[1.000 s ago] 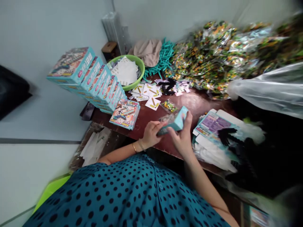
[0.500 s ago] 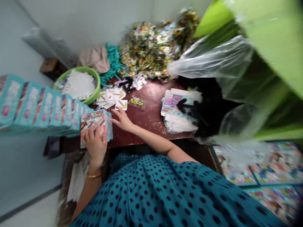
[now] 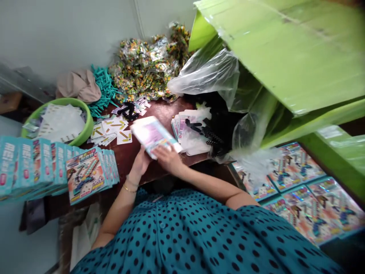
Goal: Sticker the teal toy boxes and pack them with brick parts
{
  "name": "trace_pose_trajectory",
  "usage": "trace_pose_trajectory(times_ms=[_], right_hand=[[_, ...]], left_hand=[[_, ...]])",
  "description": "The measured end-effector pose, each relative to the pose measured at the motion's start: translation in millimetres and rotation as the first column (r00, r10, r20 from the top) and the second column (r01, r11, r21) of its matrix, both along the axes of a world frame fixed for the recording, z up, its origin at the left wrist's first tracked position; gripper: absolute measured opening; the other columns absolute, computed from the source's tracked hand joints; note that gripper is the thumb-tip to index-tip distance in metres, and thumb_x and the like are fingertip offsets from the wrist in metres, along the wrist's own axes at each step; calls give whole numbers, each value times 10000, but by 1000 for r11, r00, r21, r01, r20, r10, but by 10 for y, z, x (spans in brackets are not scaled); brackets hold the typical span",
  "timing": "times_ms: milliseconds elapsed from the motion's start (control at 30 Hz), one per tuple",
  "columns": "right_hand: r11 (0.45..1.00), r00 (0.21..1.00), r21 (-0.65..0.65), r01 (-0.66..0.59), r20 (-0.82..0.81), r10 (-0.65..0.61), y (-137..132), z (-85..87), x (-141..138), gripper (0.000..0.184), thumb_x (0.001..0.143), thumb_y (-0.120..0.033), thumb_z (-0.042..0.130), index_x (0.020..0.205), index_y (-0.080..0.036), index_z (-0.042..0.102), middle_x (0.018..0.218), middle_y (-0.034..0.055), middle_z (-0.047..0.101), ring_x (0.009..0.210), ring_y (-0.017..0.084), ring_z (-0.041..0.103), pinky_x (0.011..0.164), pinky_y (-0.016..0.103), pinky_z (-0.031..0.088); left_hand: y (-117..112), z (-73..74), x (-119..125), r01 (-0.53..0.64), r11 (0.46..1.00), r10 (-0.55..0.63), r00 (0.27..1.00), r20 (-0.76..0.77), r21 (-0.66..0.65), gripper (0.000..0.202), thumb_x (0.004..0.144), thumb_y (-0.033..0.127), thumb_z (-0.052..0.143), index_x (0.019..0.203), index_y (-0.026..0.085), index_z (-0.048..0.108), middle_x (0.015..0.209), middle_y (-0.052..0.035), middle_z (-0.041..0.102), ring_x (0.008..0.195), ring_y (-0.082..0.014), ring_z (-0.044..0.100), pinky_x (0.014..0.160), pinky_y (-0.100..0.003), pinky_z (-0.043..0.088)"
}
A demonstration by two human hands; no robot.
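Note:
Both hands hold a flat, unfolded carton [image 3: 152, 134], pale pink and white, blurred by motion, above the near edge of the dark wooden table [image 3: 165, 114]. My left hand [image 3: 142, 161] grips its near left side from below. My right hand [image 3: 168, 156] lies on its near right corner, fingers closed over it. A stack of similar flat cartons [image 3: 185, 131] with black plastic pieces on top sits just right of the hands. A row of finished teal boxes [image 3: 57, 167] stands at the left edge of the table.
A green basin [image 3: 85, 125] with white sheets sits at the back left. Cards with arrow prints [image 3: 114, 129], teal sticks [image 3: 104, 87] and a heap of small printed bags [image 3: 145, 64] lie behind. A green cardboard box [image 3: 285, 57] with clear plastic bags fills the right. Printed boxes [image 3: 302, 190] lie below right.
The teal box held a second ago was set on the row at the left. Both hands then came back to the middle and now hold a flat carton. The view swung right.

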State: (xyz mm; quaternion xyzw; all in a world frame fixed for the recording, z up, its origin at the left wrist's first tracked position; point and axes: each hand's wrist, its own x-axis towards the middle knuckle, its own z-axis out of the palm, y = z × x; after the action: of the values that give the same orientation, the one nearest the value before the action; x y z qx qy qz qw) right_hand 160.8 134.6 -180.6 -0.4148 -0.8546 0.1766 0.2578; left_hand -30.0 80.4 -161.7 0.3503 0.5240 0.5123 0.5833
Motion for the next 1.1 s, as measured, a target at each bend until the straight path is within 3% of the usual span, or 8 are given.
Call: trace_pose_trajectory(times_ms=[100,233,367,500,633,833,1000,1100], right_hand=[[968,965,5,-251,-78,251,-404,74,-225,457,980,-394,558,1427,-296,574,1477,83,595,1457,293,453,1275,582,184],[985,973,-152,77,-205,-108,-196,99,-306,851,900,-577,637,1584,-163,347,1604,219,396,1524,387,319,1232,623,254],[945,944,-320,72,-284,-168,79,139,-496,1039,792,-662,726,1600,-164,303,1523,226,468,1419,393,452,1167,591,382],[898,829,-438,24,-493,-263,-53,172,-548,707,857,-598,691,1436,-215,562,1322,128,659,1185,311,643,1055,475,509],[812,791,-538,-225,-588,-170,-314,101,-482,410,964,-517,572,1232,-242,715,1087,44,774,958,255,724,897,392,582],[880,766,-463,-102,-601,-228,-434,-90,-536,500,984,-501,526,1407,-238,561,1366,82,652,1252,244,617,1102,377,472],[714,863,-655,-248,-484,-145,-341,-260,-493,478,981,-604,469,920,-179,680,844,28,697,750,181,633,730,296,523],[618,903,-696,-365,-427,52,-150,-246,-445,597,1003,-626,371,720,-174,640,727,28,667,679,175,612,685,303,511]], left_hand=[[161,-168,-201,-234,960,260,949,179,-154,437,817,438,758,1115,125,693,1098,-141,773,974,-246,744,953,-423,578],[-48,-178,-522,-230,960,257,950,176,-162,513,636,271,917,1082,124,711,1069,-99,787,984,-260,744,1018,-457,548],[-299,-165,-380,-116,981,143,973,184,-153,627,584,437,956,1085,145,716,1067,-103,780,983,-296,738,982,-484,555],[-327,-255,-154,-258,966,258,964,64,-13,729,639,577,892,1211,202,643,1189,-109,734,1044,-277,712,958,-431,566],[-270,-246,-293,-490,843,526,837,-152,221,831,771,537,818,1453,259,433,1333,-120,655,1126,-229,684,1003,-363,540],[-405,-162,-566,-344,890,445,798,-407,299,684,821,486,780,1415,238,547,1404,-118,626,1251,-245,630,1079,-363,486],[-667,-237,-550,-402,915,389,846,-364,42,455,938,558,579,1009,148,763,992,-100,770,887,-209,706,812,-303,554],[-705,-209,-508,-499,862,485,862,-148,-85,292,899,411,652,1040,171,739,966,-45,774,822,-161,697,750,-249,544]])
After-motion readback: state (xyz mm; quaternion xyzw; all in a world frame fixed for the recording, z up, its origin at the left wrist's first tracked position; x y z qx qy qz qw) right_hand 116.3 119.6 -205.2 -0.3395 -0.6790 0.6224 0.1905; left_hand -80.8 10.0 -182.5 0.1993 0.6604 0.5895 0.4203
